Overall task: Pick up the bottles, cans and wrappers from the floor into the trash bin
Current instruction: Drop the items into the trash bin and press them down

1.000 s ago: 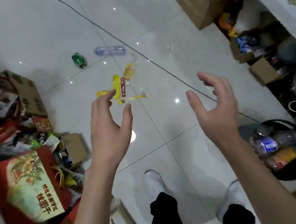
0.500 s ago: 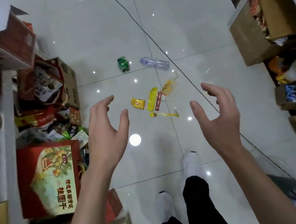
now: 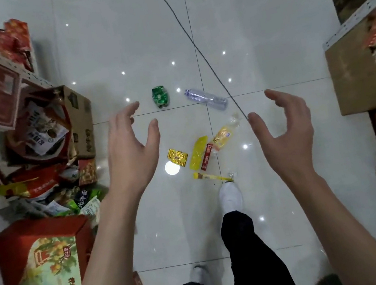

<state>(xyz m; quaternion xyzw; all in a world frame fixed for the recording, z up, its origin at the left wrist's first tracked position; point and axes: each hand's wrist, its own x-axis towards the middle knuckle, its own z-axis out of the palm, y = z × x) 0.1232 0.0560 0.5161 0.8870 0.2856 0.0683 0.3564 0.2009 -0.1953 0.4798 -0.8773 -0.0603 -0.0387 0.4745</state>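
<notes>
Between box piles, wrappers, can, bottle, left hand, right hand, fingers spread, empty.

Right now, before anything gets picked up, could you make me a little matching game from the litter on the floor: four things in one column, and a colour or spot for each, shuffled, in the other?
Things:
1. can
2. bottle
3. stick wrapper
4. gold wrapper

Descriptions:
A. right at the toe of the white shoe
B. clear, lying on its side
C. leftmost of the wrappers
D. green and crumpled

Pairs: 1-D, 2-B, 3-A, 4-C.
</notes>
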